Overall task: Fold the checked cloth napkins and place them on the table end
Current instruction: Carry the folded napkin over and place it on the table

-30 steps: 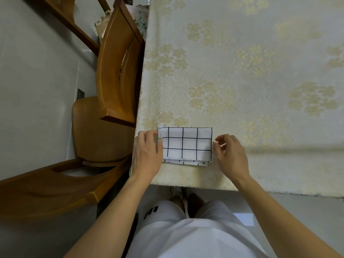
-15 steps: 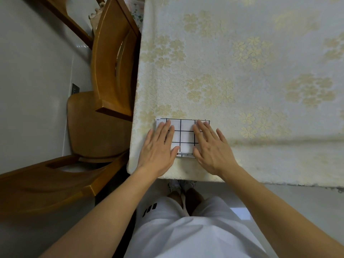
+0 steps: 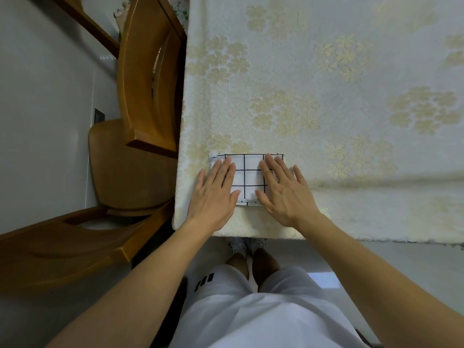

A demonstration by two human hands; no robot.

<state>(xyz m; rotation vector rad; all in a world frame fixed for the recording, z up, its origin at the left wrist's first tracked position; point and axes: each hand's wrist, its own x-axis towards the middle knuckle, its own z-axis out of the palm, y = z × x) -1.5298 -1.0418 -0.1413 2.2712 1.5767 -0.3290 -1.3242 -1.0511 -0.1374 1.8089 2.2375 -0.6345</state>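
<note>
The folded napkins are pressed flat on the counter by the left hand and right hand, fingers straight; release is called for next.

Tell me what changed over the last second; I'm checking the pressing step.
Both hands left the sides of the folded white black-checked cloth napkins and moved onto them: left hand and right hand now press flat on top. The stack stayed on the cream floral tablecloth, near its corner.

One stack of folded checked napkins, two hands, two wooden chairs and one counter are seen.
</note>
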